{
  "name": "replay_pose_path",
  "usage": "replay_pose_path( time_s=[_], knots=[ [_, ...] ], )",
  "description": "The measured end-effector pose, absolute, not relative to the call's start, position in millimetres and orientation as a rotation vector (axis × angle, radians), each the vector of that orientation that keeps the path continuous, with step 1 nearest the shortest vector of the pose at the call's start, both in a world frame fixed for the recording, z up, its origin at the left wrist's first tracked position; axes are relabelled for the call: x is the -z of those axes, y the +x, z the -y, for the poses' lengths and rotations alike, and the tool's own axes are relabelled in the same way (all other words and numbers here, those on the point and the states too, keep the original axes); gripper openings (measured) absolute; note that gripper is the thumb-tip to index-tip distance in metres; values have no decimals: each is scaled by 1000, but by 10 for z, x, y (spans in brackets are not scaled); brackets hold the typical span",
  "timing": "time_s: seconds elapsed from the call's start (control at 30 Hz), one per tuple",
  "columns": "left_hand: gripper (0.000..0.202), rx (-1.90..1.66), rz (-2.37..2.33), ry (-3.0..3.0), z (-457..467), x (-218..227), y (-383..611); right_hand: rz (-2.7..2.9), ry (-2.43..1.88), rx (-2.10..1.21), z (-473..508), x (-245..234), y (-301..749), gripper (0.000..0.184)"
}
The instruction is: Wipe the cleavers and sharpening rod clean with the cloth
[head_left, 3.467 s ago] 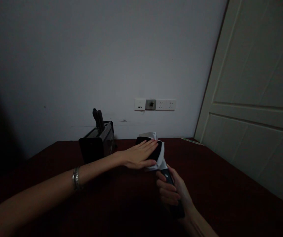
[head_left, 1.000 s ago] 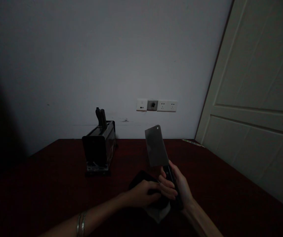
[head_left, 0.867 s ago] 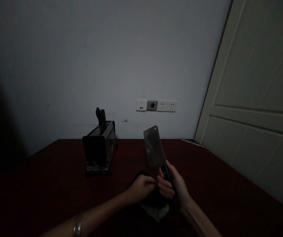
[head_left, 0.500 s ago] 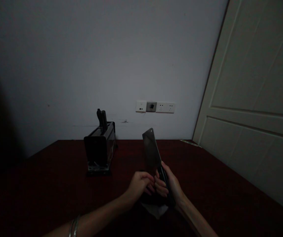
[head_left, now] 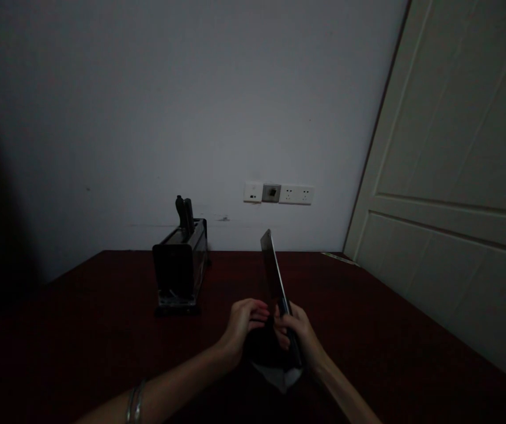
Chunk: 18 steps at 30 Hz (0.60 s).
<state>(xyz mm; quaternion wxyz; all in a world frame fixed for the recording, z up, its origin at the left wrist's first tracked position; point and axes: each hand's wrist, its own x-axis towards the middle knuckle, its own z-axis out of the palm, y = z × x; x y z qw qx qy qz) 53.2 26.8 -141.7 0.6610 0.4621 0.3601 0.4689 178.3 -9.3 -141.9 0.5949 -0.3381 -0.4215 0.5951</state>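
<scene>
Wears two slim silvery bands point(head_left: 138, 403) side by side around the left forearm point(head_left: 182, 380), well back from the left hand point(head_left: 242, 325). Gives off a dull metallic gleam there, with finer surface detail too dim to make out. Shows bare skin along that side and along the right forearm point(head_left: 340, 386), both slender, narrowing toward the far end, with the right hand point(head_left: 303, 334) bare too.
</scene>
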Motion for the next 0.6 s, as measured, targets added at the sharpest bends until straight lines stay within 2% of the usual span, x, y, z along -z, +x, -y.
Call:
replay_pose_path(
  time_s=[0.13,0.3,0.47,0.6],
  knots=[
    [24,-1106,-826,1063,-289,1400,524,1049,-756,-1390,122,1420,1745,18],
    [32,-1158,-845,1101,-309,1354,544,1181,-813,-1360,146,1398,1722,19],
    [41,-1098,-893,1116,-303,1354,567,1223,-857,-1347,182,1329,1689,26],
    [48,-975,-905,1085,-284,1401,600,1220,-879,-1384,192,1334,1671,41]
  ],
)
